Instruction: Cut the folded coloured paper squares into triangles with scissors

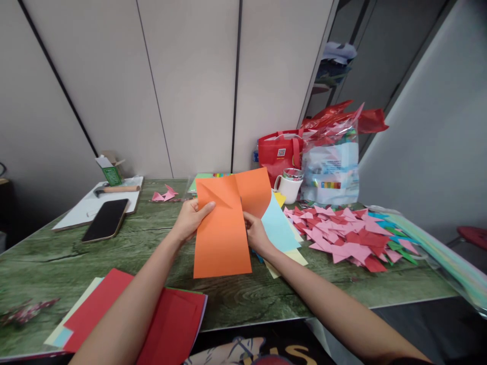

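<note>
In front of me an orange sheet of paper (222,233) is held up over the table, split by a long cut from its lower edge. My left hand (191,219) pinches the sheet's left edge, thumb on the front. At the cut, my right hand (257,234) is closed, its fingers partly behind the paper. A dark sliver at the cut looks like scissors, mostly hidden. The sheet's right part bends back above this hand. Behind my right wrist lie light blue paper (279,223) and pale yellow paper (292,257).
Red sheets (173,324) lie under my left forearm. A phone (106,219) and a hammer (120,189) are at left. Folded pink and red paper pieces (342,235) are heaped at right, near a white mug (289,188), a red bag (279,154) and a filled plastic bag (330,170).
</note>
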A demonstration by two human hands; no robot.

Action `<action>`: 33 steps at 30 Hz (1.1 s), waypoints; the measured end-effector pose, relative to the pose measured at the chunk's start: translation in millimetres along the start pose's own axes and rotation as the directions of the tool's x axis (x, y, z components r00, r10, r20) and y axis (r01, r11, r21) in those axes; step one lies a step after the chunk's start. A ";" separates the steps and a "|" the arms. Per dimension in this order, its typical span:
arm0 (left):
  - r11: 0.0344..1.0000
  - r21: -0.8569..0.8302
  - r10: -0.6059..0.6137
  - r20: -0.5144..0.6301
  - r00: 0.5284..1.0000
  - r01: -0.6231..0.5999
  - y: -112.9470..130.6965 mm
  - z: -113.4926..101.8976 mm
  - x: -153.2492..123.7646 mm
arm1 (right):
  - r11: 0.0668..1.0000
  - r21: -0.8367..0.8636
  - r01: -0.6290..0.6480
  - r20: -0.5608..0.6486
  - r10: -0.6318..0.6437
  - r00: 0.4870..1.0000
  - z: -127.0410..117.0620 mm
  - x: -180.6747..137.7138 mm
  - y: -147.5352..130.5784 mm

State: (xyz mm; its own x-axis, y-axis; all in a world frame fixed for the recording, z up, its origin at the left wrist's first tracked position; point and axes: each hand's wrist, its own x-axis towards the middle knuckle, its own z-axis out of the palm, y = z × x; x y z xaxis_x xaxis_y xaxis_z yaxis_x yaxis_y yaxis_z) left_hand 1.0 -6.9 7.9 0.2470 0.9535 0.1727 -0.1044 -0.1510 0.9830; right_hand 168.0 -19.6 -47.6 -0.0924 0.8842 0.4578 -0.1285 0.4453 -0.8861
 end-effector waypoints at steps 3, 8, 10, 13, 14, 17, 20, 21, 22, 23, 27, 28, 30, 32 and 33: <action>1.000 0.004 -0.005 0.029 1.000 0.005 0.5 0.1 -0.8 | 1.000 0.007 0.012 -0.012 -0.011 1.000 -1.0 1.5 -0.9; 1.000 0.004 -0.004 0.039 0.999 0.004 1.8 1.1 -1.7 | 0.999 -0.006 0.045 -0.008 -0.045 0.999 -3.0 3.4 -0.6; 1.000 0.016 0.007 0.038 0.999 -0.008 1.9 1.1 -1.7 | 0.999 -0.011 0.051 0.016 -0.050 0.999 -3.0 3.5 -0.4; 0.998 0.058 0.009 0.033 0.999 -0.011 2.4 0.6 -1.7 | 0.999 -0.013 0.045 0.030 -0.045 0.999 -2.6 3.4 0.2; 0.998 0.069 0.004 0.031 1.000 -0.007 2.6 0.4 -1.8 | 0.999 -0.009 0.045 0.029 -0.045 0.999 -2.5 3.3 0.6; 0.997 0.077 0.001 0.028 1.000 -0.003 3.2 -0.1 -2.0 | 0.999 0.001 0.043 0.027 -0.043 0.999 -2.7 3.2 2.0; 0.997 0.076 0.017 0.027 0.999 -0.019 3.1 -0.3 -1.8 | 0.999 0.001 0.032 0.031 -0.032 0.999 -3.0 3.0 3.2; 0.997 0.077 0.022 0.027 0.999 -0.024 3.0 -0.3 -1.7 | 1.000 0.003 0.030 0.032 -0.030 0.999 -3.0 2.9 3.3; 0.997 0.077 0.024 0.026 0.999 -0.026 3.0 -0.2 -1.6 | 1.000 0.005 0.030 0.031 -0.030 0.999 -2.9 2.8 3.2; 0.997 0.078 0.024 0.026 0.999 -0.025 3.0 -0.1 -1.5 | 1.000 0.006 0.030 0.029 -0.031 0.999 -2.6 2.6 2.9; 0.998 0.058 0.016 0.030 0.999 -0.018 3.5 0.1 -1.8 | 0.999 0.022 0.039 0.033 -0.040 0.999 -1.8 2.0 1.5; 0.999 0.051 0.015 0.032 0.999 -0.016 3.7 0.1 -1.9 | 0.999 0.025 0.038 0.036 -0.039 0.999 -1.9 1.9 1.5; 0.999 0.039 0.014 0.034 0.999 -0.015 3.9 0.0 -2.3 | 0.999 0.026 0.033 0.039 -0.034 0.999 -2.2 1.9 2.1; 0.999 0.036 0.014 0.036 0.999 -0.015 3.9 -0.1 -2.6 | 0.999 0.024 0.029 0.041 -0.030 0.999 -2.7 2.0 3.3; 0.999 0.037 0.014 0.038 0.999 -0.016 3.9 -0.2 -2.7 | 0.999 0.025 0.031 0.041 -0.032 0.999 -3.0 2.1 4.0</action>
State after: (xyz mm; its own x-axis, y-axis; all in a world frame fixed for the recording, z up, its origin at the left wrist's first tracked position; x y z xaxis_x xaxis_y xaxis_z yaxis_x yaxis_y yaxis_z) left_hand -0.3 -10.1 11.3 0.2820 0.9406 0.1890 -0.0724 -0.1756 0.9818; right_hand 170.3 -15.6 -50.4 -0.1282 0.8633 0.4882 -0.1555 0.4687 -0.8696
